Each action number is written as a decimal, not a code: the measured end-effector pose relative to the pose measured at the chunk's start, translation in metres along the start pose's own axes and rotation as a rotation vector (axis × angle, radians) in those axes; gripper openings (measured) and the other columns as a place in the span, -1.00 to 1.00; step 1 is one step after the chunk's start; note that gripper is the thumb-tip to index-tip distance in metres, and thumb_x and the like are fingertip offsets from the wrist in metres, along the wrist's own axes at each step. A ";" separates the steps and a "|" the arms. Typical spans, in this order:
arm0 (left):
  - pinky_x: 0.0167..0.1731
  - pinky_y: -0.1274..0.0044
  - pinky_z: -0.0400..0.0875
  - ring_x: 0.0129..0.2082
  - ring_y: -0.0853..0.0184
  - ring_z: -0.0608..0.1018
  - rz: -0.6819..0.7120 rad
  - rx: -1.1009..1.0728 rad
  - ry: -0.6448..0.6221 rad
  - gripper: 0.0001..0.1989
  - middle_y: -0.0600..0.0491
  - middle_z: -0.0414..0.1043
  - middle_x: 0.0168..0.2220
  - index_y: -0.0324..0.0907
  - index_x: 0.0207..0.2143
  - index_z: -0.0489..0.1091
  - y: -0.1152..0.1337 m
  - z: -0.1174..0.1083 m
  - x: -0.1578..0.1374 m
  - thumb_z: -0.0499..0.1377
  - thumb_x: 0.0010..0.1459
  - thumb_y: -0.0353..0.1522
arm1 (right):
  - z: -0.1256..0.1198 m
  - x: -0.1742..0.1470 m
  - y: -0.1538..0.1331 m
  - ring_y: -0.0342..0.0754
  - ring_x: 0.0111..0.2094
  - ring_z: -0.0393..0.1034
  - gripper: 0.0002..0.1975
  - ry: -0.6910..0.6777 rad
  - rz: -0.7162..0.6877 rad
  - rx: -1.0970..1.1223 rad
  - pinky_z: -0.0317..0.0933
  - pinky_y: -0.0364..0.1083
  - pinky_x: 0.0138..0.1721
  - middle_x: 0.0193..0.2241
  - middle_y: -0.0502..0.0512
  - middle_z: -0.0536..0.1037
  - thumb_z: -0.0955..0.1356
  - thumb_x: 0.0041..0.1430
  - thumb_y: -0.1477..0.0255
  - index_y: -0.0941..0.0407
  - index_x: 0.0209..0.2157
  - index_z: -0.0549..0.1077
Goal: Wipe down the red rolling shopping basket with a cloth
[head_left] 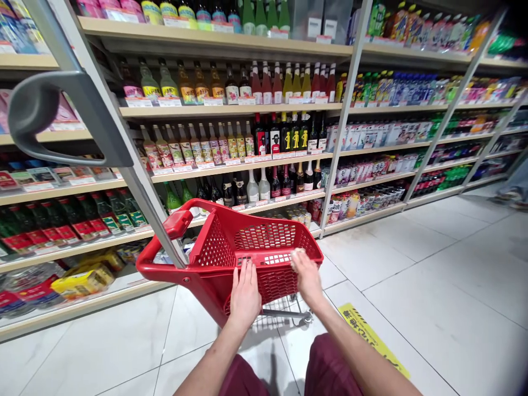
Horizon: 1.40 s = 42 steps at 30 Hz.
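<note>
A red plastic shopping cart [270, 269] stands side-on in front of me, with a perforated basket and a grey pole with a looped handle [33, 118] rising at its left. My left hand [246, 294] is at the near side of the basket, its fingers stretched out together and their tips by the rim. Further right, my right hand [306, 275] is at the same side near the cart's end. Its fingers are slightly bent and a little blurred, with the tips at the rim. I see nothing held in either hand.
Shelves [231, 110] of bottled drinks run along the far side, more bottles and packs continuing right. Yellow multipacks [82, 280] lie on the bottom shelf at left. A yellow floor sign [369, 338] is on the white tiles. A person's foot [513, 193] shows at far right.
</note>
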State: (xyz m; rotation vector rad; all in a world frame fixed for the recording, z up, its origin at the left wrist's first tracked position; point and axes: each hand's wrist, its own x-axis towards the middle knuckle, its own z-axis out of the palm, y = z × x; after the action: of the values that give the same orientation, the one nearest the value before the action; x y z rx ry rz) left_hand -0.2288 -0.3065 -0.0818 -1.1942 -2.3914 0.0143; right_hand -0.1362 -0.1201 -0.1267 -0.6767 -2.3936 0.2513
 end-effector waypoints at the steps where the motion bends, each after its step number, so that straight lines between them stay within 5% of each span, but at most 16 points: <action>1: 0.17 0.28 -0.13 0.22 0.22 -0.03 -0.006 -0.001 0.000 -0.34 -0.10 -0.05 0.21 -0.39 0.14 0.02 0.000 -0.001 0.000 -0.04 -0.10 -0.44 | 0.002 -0.002 -0.006 -0.06 0.15 0.00 -0.44 -0.009 -0.101 0.027 -0.07 0.05 0.08 0.10 0.11 0.22 0.08 0.07 0.73 0.05 0.07 0.23; 4: 0.18 0.29 -0.14 0.22 0.26 -0.04 0.013 0.010 0.008 -0.32 -0.06 -0.08 0.22 -0.35 0.15 0.00 0.000 -0.001 -0.001 -0.05 -0.11 -0.46 | 0.002 -0.004 -0.002 -0.10 0.16 -0.03 -0.39 -0.017 -0.191 0.048 -0.10 0.06 0.09 0.12 0.03 0.20 0.07 0.05 0.75 -0.02 0.08 0.19; 9: 0.18 0.30 -0.16 0.22 0.26 -0.02 0.031 0.010 0.026 -0.34 -0.04 -0.05 0.21 -0.33 0.14 0.01 0.002 0.002 -0.003 -0.05 -0.10 -0.45 | 0.000 0.003 0.027 0.00 0.11 0.08 -0.46 0.051 0.144 -0.037 -0.02 0.09 0.04 0.08 0.16 0.26 0.08 0.07 0.71 0.09 0.06 0.25; 15: 0.18 0.28 -0.17 0.20 0.23 0.04 0.018 -0.028 0.053 -0.38 -0.07 0.02 0.19 -0.34 0.12 0.07 -0.003 -0.006 0.002 -0.03 -0.07 -0.42 | 0.006 -0.002 -0.008 -0.09 0.14 0.02 -0.41 0.017 -0.206 0.075 -0.05 0.02 0.08 0.10 0.04 0.23 0.09 0.06 0.72 -0.01 0.09 0.19; 21: 0.18 0.25 -0.18 0.20 0.21 0.04 -0.006 -0.011 0.032 -0.38 -0.06 0.05 0.18 -0.32 0.11 0.10 -0.017 -0.015 0.009 -0.02 -0.09 -0.41 | -0.006 0.011 0.004 -0.01 0.10 0.10 -0.49 0.020 0.121 0.008 -0.04 0.10 0.05 0.06 0.18 0.29 0.08 0.07 0.70 0.10 0.02 0.29; 26: 0.18 0.25 -0.24 0.20 0.19 0.04 0.006 -0.015 0.066 -0.40 -0.06 0.09 0.16 -0.30 0.09 0.14 -0.014 -0.014 0.006 0.00 -0.09 -0.38 | -0.005 0.009 -0.013 -0.09 0.14 0.02 -0.46 -0.066 -0.180 0.089 -0.10 0.04 0.09 0.09 0.04 0.25 0.11 0.08 0.69 -0.01 0.07 0.22; 32: 0.18 0.25 -0.24 0.20 0.20 0.04 0.023 -0.046 0.071 -0.39 -0.05 0.08 0.16 -0.31 0.09 0.13 -0.005 -0.015 0.003 0.00 -0.08 -0.36 | -0.014 0.008 0.010 -0.01 0.09 0.11 -0.51 -0.022 0.120 0.001 -0.07 0.10 0.06 0.05 0.14 0.31 0.11 0.07 0.69 0.07 0.00 0.31; 37: 0.18 0.24 -0.25 0.20 0.18 0.02 0.033 -0.038 0.083 -0.39 -0.07 0.08 0.16 -0.31 0.10 0.12 0.005 -0.014 0.000 0.00 -0.07 -0.36 | -0.015 -0.007 -0.002 -0.08 0.14 0.02 -0.48 -0.007 -0.180 0.071 -0.05 0.02 0.07 0.09 0.08 0.25 0.11 0.09 0.67 0.03 0.06 0.23; 42: 0.18 0.24 -0.22 0.22 0.23 -0.04 0.074 -0.011 0.052 -0.37 -0.06 -0.01 0.20 -0.31 0.12 0.08 0.008 -0.013 -0.004 -0.03 -0.08 -0.39 | -0.023 -0.003 0.001 -0.01 0.08 0.13 -0.48 -0.017 0.071 -0.009 -0.07 0.14 0.06 0.04 0.15 0.31 0.09 0.06 0.70 0.06 0.00 0.30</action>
State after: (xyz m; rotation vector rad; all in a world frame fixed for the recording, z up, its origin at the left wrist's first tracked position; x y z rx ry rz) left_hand -0.2156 -0.3070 -0.0739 -1.2725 -2.3040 -0.0068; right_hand -0.1198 -0.1207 -0.1104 -0.7669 -2.3911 0.2775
